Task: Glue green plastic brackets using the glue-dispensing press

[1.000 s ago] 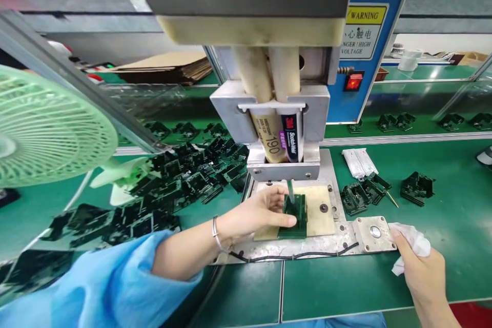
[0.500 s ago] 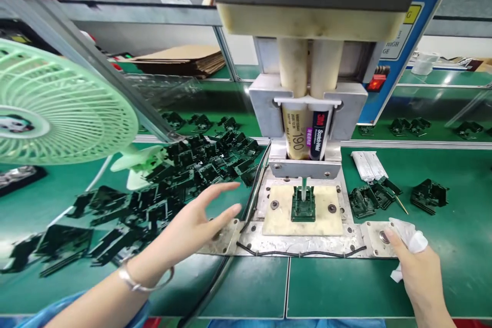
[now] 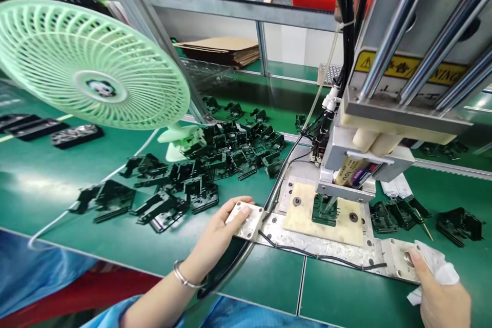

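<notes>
My left hand (image 3: 209,246) is closed around the left metal button block (image 3: 251,223) of the dispensing press, thumb on top. In my right hand (image 3: 444,294) a crumpled white tissue (image 3: 446,272) is held, while the thumb rests on the button of the right metal block (image 3: 395,259). Between the hands, a dark green plastic part (image 3: 320,214) sits on the cream fixture plate (image 3: 298,215). Above it the nozzle (image 3: 329,205) reaches down to the part, below a two-barrel adhesive cartridge (image 3: 355,171) clamped in the press.
A pile of dark plastic parts (image 3: 234,148) lies left of the press, beside a green fan (image 3: 126,61). More parts (image 3: 459,225) and white sachets (image 3: 397,187) are at the right. Black cables (image 3: 277,187) run along the base. Cardboard sheets (image 3: 226,51) are stacked behind.
My left hand has moved from hovering open to gripping the left button block. The view has swung left, so the press now appears further right. My right hand keeps the tissue at its button.
</notes>
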A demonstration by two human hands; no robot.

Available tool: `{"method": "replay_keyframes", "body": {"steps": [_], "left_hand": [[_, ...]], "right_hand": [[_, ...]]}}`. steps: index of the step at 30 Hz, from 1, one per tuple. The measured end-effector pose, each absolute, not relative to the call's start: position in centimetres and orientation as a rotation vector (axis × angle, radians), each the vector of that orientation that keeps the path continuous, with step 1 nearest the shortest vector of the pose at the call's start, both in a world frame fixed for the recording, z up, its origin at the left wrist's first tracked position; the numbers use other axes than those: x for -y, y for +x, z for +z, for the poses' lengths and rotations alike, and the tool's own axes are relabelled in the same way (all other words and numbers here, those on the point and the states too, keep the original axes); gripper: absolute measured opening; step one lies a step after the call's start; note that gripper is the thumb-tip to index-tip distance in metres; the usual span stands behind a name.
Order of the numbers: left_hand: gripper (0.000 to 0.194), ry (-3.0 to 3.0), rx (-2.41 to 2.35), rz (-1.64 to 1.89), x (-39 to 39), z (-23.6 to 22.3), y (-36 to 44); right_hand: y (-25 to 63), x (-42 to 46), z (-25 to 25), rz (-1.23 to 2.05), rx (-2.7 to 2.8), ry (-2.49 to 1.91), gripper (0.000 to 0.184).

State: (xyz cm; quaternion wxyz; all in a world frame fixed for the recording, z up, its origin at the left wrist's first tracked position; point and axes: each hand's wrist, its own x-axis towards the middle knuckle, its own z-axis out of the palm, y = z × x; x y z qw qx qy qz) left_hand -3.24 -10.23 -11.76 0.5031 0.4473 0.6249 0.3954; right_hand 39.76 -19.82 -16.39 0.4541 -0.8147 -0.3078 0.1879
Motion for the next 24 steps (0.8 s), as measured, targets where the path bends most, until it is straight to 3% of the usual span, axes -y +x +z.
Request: {"method": "replay_keyframes", "body": {"steps": [3, 11, 24], "left_hand": [[0.074, 1.111, -1.534, 0.938, 10.5, -11.9, -3.2], [0.07, 1.132, -1.574, 0.937, 10.5, -11.6, -3.1], [0.065, 1.134, -1.682, 1.015, 10.5, -11.5, -2.4]], "right_hand": [[39.2, 19.6, -15.7, 0.574, 0.482, -2.113, 0.047], [38.9, 19.2, -15.2, 0.624, 0.447, -2.133, 0.059], [37.2, 19.1, -14.1, 0.611, 0.365, -2.063, 0.051]]}}
